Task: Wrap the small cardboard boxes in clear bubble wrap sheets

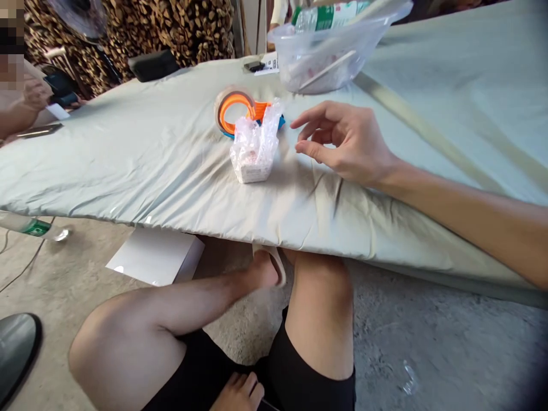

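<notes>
Right hand (346,142) (empty) beside upright bagged packet (253,149), bag-top up.

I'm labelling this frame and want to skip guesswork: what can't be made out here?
Head view only:
- Left hand: out of frame.
- Small box: label too small; plastic bag veils it.
- Tape dispenser: partly behind the bag.
- Clear tub: contents blurred, top edge cuts the bottle.

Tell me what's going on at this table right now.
A seated person's right hand hovers open over the cloth-covered table, empty, just beside a small packet in clear plastic wrap. An orange tape dispenser sits right behind the packet. A clear plastic bin stands farther back. The left hand isn't visible.
</notes>
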`<state>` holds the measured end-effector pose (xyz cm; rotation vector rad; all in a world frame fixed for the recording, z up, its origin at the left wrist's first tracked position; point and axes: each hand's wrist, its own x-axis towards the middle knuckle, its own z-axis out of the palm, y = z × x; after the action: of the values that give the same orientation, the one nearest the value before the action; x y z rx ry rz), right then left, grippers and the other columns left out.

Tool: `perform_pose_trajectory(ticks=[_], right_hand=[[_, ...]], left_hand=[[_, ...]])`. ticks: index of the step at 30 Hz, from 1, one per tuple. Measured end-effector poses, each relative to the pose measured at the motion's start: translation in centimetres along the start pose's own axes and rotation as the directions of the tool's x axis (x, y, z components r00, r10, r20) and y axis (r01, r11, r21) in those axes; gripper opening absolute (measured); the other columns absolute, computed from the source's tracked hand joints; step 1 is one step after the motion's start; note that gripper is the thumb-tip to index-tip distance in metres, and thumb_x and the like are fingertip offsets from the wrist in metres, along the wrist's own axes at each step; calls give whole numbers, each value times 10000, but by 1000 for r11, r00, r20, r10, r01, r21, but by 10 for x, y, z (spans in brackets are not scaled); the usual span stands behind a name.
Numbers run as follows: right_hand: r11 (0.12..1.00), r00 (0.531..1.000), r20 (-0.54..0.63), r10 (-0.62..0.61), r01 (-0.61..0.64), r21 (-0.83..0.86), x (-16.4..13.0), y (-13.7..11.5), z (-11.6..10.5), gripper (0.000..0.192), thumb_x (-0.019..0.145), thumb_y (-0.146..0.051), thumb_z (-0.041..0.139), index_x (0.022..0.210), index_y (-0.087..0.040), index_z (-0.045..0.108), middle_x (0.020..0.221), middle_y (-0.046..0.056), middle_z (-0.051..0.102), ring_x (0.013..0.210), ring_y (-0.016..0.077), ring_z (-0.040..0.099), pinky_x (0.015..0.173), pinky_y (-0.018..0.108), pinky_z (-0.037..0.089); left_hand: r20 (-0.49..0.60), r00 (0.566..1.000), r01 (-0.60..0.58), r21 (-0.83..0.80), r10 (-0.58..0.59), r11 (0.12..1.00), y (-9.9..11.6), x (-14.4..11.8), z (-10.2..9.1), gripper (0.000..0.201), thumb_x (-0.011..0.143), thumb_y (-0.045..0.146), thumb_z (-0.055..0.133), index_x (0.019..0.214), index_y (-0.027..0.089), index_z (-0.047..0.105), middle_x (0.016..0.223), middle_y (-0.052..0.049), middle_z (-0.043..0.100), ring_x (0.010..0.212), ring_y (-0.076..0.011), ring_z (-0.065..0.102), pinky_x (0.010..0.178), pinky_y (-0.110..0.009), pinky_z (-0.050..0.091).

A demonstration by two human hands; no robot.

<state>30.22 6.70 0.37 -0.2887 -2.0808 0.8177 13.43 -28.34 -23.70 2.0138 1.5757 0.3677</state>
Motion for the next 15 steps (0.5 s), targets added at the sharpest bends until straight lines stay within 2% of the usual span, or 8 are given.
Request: perform_pose_trajectory(ticks=[3,7,8,11,15], right_hand=[[998,995,-81,-60,57,-35,3,8,-4,325,901,-282,884,1200,-264,761,1003,44,748,849,198,698,685,354,567],[969,978,-117,-170,144,-203,8,24,-14,435,938,-297,791,1359,-305,680,911,6,746,670,171,606,598,340,513],[956,974,-126,-191,155,-249,8,27,-17,454,949,-309,770,1389,-315,660,914,2,753,647,168,590,600,342,518],[911,960,-160,-230,154,-384,8,37,-28,484,963,-323,716,1438,-332,627,940,-6,766,599,158,566,652,349,559],[875,942,-194,-275,161,-457,8,44,-41,480,982,-329,645,1457,-260,623,972,32,756,614,167,604,672,352,573]], left_hand=[[58,998,-3,-9,3,1000,5,8,13,368,1095,458,705,1377,222,705,1450,-112,698,1261,-263,711,1086,-473,659],[76,997,-1,-28,4,1000,16,19,33,343,1116,452,669,1374,231,709,1444,-107,698,1274,-252,710,1090,-456,655],[77,997,-2,-33,5,999,20,21,39,329,1138,448,624,1364,226,717,1434,-98,704,1282,-257,709,1096,-457,652],[79,997,-16,-48,19,999,35,24,55,319,1112,434,680,1364,241,712,1450,-106,702,1267,-250,709,1092,-467,656],[99,993,-57,-53,62,997,58,25,69,362,1112,441,679,1395,215,695,1452,-111,694,1268,-254,712,1098,-481,653]])
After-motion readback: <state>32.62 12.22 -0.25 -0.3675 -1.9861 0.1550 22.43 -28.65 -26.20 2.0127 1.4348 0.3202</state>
